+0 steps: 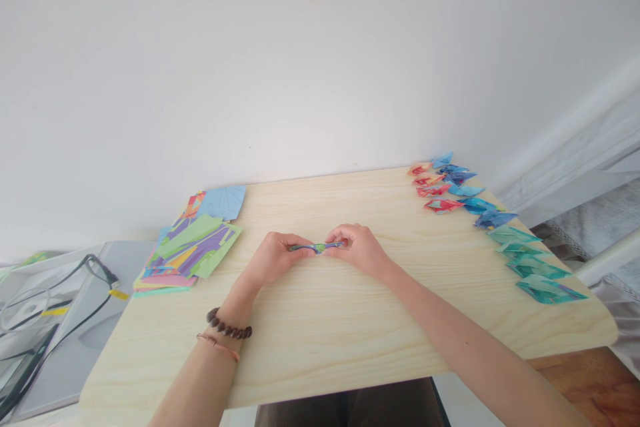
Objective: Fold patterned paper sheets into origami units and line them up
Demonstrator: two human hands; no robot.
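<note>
Between my two hands, over the middle of the table, is a small folded paper piece (320, 248) in green, blue and purple. My left hand (277, 256) pinches its left end between thumb and fingers. At its right end, my right hand (357, 250) grips it in the same way. The fingers cover both ends, so only the middle and thin edges of the paper show. A dark bead bracelet and a copper-coloured bangle circle my left wrist.
Patterned paper sheets (187, 250) lie stacked at the left, a blue sheet (223, 202) behind them. Along the right edge stand several folded paper boats: red (443, 205), blue (494, 219) and green (550, 289). Cables (75, 267) lie left of the wooden table (300, 333); a white wall rises behind.
</note>
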